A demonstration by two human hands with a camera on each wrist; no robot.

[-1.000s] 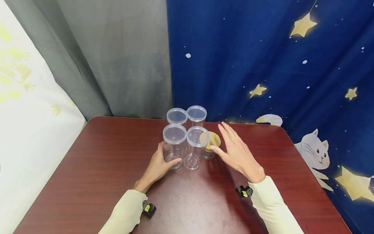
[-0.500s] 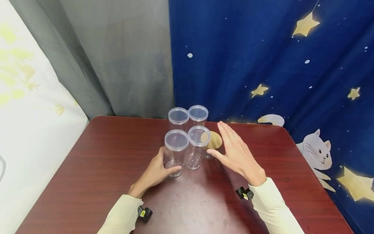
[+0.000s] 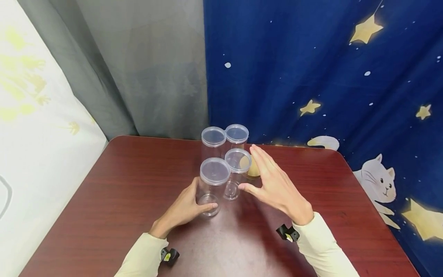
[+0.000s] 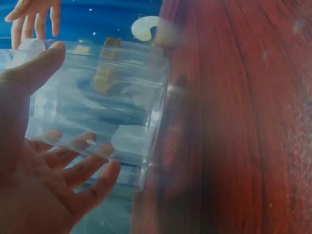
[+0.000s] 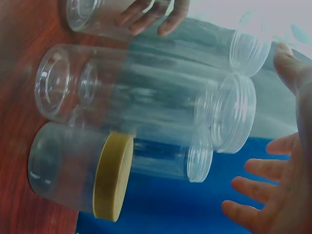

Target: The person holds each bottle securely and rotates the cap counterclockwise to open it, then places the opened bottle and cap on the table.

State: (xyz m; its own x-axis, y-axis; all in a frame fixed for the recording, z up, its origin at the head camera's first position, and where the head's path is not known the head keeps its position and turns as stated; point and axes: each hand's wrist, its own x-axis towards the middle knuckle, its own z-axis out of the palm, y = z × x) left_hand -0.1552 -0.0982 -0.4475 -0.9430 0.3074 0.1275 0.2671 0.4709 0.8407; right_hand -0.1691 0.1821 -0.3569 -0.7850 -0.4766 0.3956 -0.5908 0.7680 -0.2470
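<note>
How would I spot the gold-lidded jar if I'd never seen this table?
On the reddish-brown table, find the four tall, clear-topped jars. To their right in the head view, partly behind the right hand, stands a shorter jar. Only it has a gold lid.

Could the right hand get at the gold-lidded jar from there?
Probably yes: the right hand is empty close by, and in its wrist view no other jar stands in front of the gold-lidded jar.

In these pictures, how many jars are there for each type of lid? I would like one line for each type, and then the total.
Jars with clear lids: 4
Jar with a gold lid: 1
Total: 5
</note>
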